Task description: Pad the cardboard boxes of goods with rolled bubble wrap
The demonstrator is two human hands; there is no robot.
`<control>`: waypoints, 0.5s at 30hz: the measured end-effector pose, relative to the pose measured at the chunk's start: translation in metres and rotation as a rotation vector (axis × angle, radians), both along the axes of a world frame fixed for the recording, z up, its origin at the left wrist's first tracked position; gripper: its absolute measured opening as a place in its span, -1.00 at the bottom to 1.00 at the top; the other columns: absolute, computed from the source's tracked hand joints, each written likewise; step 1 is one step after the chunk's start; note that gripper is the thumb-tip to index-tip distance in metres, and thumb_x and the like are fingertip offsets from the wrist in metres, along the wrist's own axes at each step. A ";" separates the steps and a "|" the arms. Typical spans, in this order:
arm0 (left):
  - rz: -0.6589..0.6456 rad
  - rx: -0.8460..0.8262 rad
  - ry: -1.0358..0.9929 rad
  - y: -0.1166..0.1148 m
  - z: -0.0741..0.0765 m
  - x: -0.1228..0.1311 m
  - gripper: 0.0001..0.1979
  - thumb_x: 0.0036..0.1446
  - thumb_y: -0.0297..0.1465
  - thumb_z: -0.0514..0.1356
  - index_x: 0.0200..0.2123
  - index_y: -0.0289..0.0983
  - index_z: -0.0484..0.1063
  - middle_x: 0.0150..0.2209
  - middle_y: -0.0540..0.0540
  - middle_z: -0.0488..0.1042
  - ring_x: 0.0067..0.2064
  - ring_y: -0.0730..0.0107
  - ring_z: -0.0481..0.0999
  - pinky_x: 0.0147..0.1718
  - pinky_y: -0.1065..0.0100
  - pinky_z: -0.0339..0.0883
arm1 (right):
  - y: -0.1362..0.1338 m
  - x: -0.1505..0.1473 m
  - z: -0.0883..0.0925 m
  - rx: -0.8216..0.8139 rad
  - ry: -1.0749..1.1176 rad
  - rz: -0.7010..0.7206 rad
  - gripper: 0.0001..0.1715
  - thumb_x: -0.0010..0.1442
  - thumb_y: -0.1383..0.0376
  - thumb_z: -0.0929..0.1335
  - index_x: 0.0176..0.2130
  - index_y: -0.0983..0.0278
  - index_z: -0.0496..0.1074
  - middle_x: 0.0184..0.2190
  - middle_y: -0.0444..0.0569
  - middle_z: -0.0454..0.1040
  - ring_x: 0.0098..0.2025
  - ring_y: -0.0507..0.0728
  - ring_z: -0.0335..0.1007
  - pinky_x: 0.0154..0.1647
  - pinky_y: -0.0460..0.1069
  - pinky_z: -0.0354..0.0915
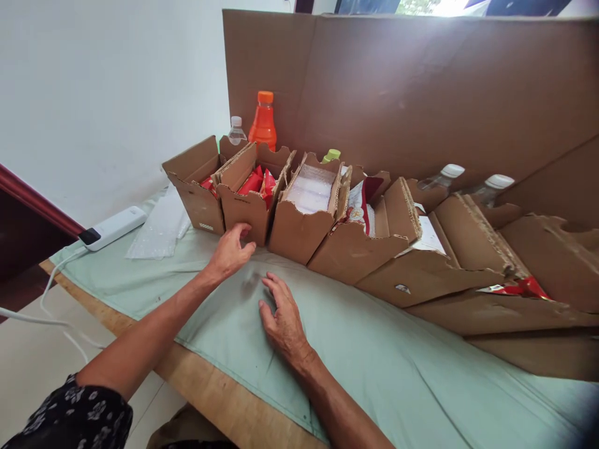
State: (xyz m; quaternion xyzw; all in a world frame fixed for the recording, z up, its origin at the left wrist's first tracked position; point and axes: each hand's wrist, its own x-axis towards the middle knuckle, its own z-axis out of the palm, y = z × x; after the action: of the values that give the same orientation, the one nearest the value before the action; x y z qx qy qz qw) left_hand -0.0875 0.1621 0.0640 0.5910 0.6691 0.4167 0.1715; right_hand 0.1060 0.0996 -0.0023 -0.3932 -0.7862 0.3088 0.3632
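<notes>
Several open cardboard boxes stand in a row on a pale green cloth [355, 337]. My left hand [231, 251], fingers apart and empty, is at the front of the second box [243, 218] from the left, which holds red packets [253, 181]; whether it touches the cardboard I cannot tell. My right hand [282, 317] is over the cloth, open and empty, in front of the third box [299, 236], where bubble-wrapped items [311, 189] lie. The fourth box [358, 252] contains a white and dark red packet [359, 206].
Behind the boxes are an orange bottle [263, 125], clear bottles with white caps [452, 171] and a tall cardboard panel [397, 93]. At the left lie bubble wrap [156, 227] and a white device [115, 229] with a cable. The wooden table edge [201, 390] runs nearest me.
</notes>
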 end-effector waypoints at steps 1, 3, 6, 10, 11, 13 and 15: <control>-0.009 -0.001 0.011 -0.001 -0.001 0.000 -0.58 0.09 -0.40 0.19 0.04 -0.39 0.46 0.00 -0.34 0.56 -0.01 0.02 0.58 -0.05 0.05 0.48 | 0.000 0.000 0.000 0.006 -0.002 0.000 -0.44 0.22 0.38 0.27 0.20 0.26 0.40 0.30 0.19 0.37 0.35 0.27 0.28 0.38 0.25 0.24; -0.054 0.000 0.031 -0.015 -0.002 0.002 -0.58 0.10 -0.41 0.18 0.04 -0.40 0.48 -0.01 -0.34 0.56 -0.05 0.02 0.59 -0.05 0.03 0.49 | -0.001 0.003 0.001 0.022 -0.005 0.006 -0.45 0.23 0.39 0.27 0.19 0.27 0.40 0.29 0.21 0.38 0.35 0.27 0.29 0.37 0.26 0.26; -0.156 0.021 0.064 -0.061 -0.005 0.002 -0.67 0.12 -0.39 0.20 -0.04 -0.29 0.55 -0.10 -0.21 0.60 -0.09 0.09 0.60 -0.04 0.07 0.50 | -0.001 0.006 0.010 0.054 -0.008 0.022 -0.49 0.24 0.39 0.26 0.15 0.25 0.43 0.25 0.20 0.42 0.30 0.27 0.35 0.30 0.27 0.33; -0.162 0.088 0.101 -0.133 -0.021 -0.009 -0.75 0.21 -0.40 0.18 -0.07 -0.24 0.58 -0.01 -0.23 0.59 0.06 0.06 0.55 0.03 0.05 0.48 | 0.015 -0.011 0.057 0.102 -0.019 0.084 -0.55 0.31 0.35 0.25 0.15 0.22 0.44 -0.01 0.09 0.60 0.03 0.19 0.53 0.08 0.13 0.45; -0.133 0.121 0.119 -0.146 -0.027 -0.013 -0.76 0.24 -0.41 0.18 -0.06 -0.24 0.57 0.00 -0.23 0.58 0.08 0.06 0.54 0.05 0.04 0.46 | 0.022 -0.023 0.076 0.123 -0.050 0.104 -0.54 0.33 0.35 0.24 0.18 0.22 0.42 -0.07 0.06 0.62 -0.04 0.17 0.55 0.03 0.08 0.45; -0.056 0.204 0.155 -0.164 -0.040 -0.021 -0.78 0.28 -0.44 0.17 -0.05 -0.23 0.56 0.00 -0.22 0.58 0.11 0.08 0.52 0.07 0.06 0.45 | 0.040 -0.056 0.115 0.195 -0.206 0.134 -0.47 0.36 0.35 0.22 0.28 0.23 0.33 -0.12 0.02 0.64 -0.13 0.15 0.56 -0.06 0.03 0.42; 0.021 0.273 0.171 -0.172 -0.052 -0.026 -0.78 0.30 -0.46 0.17 -0.04 -0.20 0.54 0.01 -0.20 0.58 0.14 0.11 0.51 0.07 0.09 0.45 | 0.061 -0.097 0.150 0.259 -0.411 0.143 -0.32 0.37 0.36 0.23 0.42 0.22 0.12 -0.13 0.00 0.65 -0.15 0.18 0.58 -0.10 0.02 0.39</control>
State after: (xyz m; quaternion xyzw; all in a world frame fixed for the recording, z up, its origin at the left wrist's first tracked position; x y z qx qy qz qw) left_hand -0.1135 -0.0101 0.0119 0.6351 0.6245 0.4537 0.0276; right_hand 0.0090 0.1602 0.1481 -0.3412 -0.9025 0.1439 0.2201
